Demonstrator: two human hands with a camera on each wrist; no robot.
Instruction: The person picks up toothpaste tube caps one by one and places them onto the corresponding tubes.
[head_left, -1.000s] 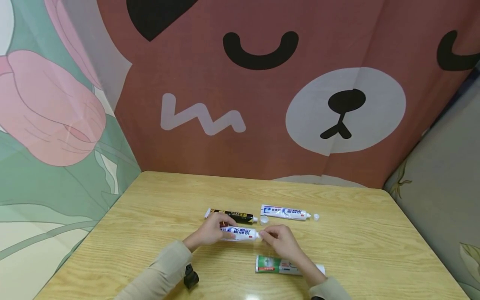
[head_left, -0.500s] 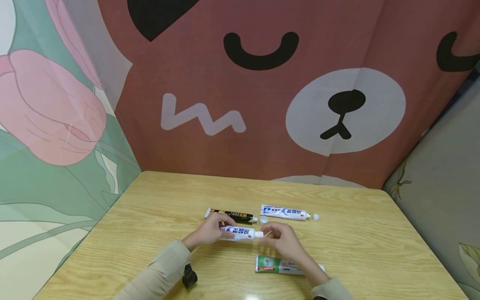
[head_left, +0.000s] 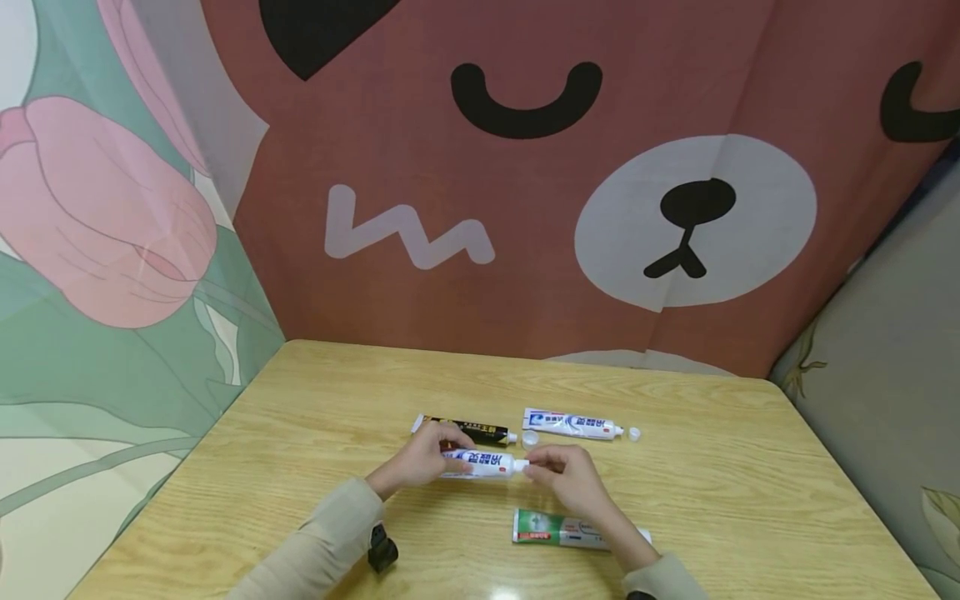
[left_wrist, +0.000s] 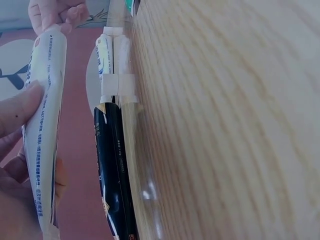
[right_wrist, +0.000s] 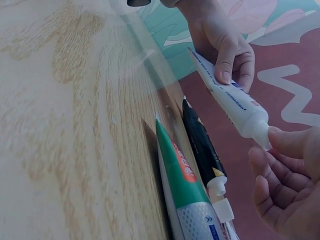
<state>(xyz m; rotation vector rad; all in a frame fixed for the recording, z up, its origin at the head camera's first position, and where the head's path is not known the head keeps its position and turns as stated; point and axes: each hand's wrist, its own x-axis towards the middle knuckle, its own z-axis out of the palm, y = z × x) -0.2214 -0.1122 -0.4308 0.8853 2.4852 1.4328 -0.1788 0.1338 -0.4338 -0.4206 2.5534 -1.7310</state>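
My left hand (head_left: pixel 422 457) grips a white toothpaste tube (head_left: pixel 487 465) by its body, thumb on the near side, holding it above the table. The tube lies roughly level, its nozzle end towards the right. My right hand (head_left: pixel 570 477) pinches the small white cap (right_wrist: pixel 262 136) at that end between thumb and fingertips. In the right wrist view the fingers cover the cap's tip. Behind the held tube lies a black toothpaste tube (head_left: pixel 483 434), its nozzle bare, with a loose white cap (head_left: pixel 530 438) beside it.
Farther back lies another white toothpaste tube (head_left: pixel 573 423), uncapped, with a small cap (head_left: pixel 634 434) to its right. A green and white toothpaste tube (head_left: pixel 540 527) lies in front, partly under the right forearm. The wooden table (head_left: pixel 360 383) meets a printed curtain (head_left: pixel 405 308).
Half a second ago the right fingers were loosened at the cap's end; now they pinch it again. The left hand and its tube have hardly moved.
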